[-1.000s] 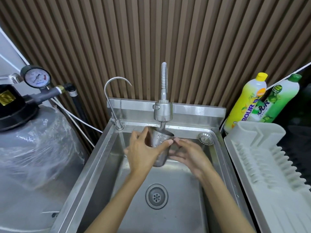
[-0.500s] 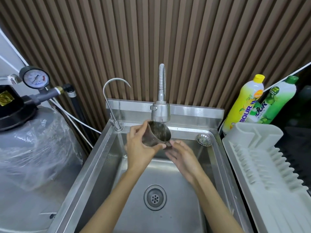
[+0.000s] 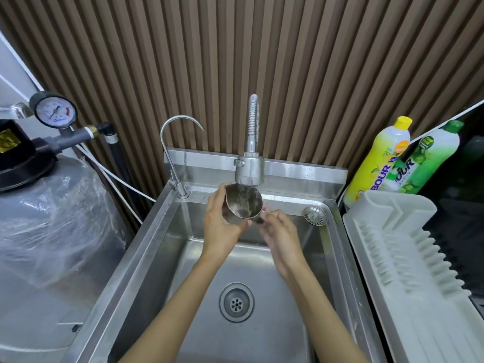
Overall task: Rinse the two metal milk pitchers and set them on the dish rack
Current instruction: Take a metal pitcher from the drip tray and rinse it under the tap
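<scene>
Item: small steel milk pitcher [image 3: 242, 204], frame centre, tilted under the steel spray tap [image 3: 248, 170]. Left hand [image 3: 222, 226] grips its body; right hand [image 3: 279, 231] pinches something beneath it, unclear what. Risk: wet steel slipping into the steel sink [image 3: 146, 258].

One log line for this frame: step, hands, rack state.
step: rinsing pitcher under tap | left hand: holds pitcher, tilted | right hand: beside it, grip unclear | rack: no pitcher visible
</scene>
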